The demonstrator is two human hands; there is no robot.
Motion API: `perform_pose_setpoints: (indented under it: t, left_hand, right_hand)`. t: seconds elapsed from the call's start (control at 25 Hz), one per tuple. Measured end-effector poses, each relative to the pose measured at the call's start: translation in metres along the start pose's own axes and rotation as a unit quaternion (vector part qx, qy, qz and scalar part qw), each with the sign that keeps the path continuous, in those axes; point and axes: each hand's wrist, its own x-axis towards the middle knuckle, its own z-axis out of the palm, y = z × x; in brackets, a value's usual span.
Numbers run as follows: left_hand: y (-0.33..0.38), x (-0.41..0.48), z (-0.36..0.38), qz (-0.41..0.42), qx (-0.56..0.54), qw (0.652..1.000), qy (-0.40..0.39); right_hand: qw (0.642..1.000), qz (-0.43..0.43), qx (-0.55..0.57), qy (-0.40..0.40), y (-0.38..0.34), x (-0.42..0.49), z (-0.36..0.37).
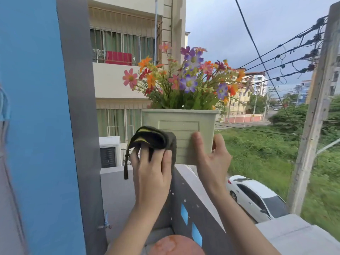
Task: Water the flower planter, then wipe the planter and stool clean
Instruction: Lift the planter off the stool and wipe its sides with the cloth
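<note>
A pale green rectangular planter (184,126) full of colourful flowers (185,78) is raised above the balcony wall. My right hand (211,155) grips its lower right corner, thumb across the front panel. My left hand (152,162) holds a folded dark grey cloth (156,140) with a yellow lining and presses it against the planter's lower left front. A strap of the cloth hangs down on the left. The round reddish-orange stool top (174,245) shows at the bottom edge, below my arms.
The grey balcony wall (195,205) with blue square openings runs under the planter, wet with drops. A blue and grey pillar (55,126) stands close on the left. Beyond the wall are a drop to the street, a white car (257,196), a pole (312,126) and cables.
</note>
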Motion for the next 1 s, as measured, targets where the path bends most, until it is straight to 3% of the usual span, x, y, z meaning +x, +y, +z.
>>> perform_pose_setpoints:
  t: [0.16, 0.4, 0.52, 0.68, 0.84, 1.0]
  left_hand:
    - [0.003, 0.03, 0.003, -0.041, 0.034, 0.997, 0.057]
    - [-0.004, -0.002, 0.001, -0.032, 0.144, 0.989, -0.001]
    - [-0.003, 0.028, -0.001, 0.089, 0.186, 0.977, 0.049]
    - [-0.011, 0.044, -0.005, 0.27, 0.2, 0.941, 0.028]
    - [-0.03, 0.057, -0.015, 0.244, 0.183, 0.952, 0.013]
    - [-0.025, 0.07, -0.017, 0.318, 0.171, 0.932, -0.016]
  right_hand:
    - [1.0, -0.005, -0.002, -0.001, -0.001, -0.008, 0.007]
    - [1.0, -0.019, -0.004, -0.012, 0.001, -0.008, 0.007]
    - [1.0, -0.02, 0.002, -0.005, 0.0, -0.005, 0.009]
    - [1.0, -0.028, -0.008, -0.003, 0.001, -0.001, 0.005]
    - [0.999, -0.024, -0.022, -0.006, 0.008, -0.002, 0.002]
    - [0.999, -0.017, -0.029, -0.018, 0.014, -0.002, 0.003]
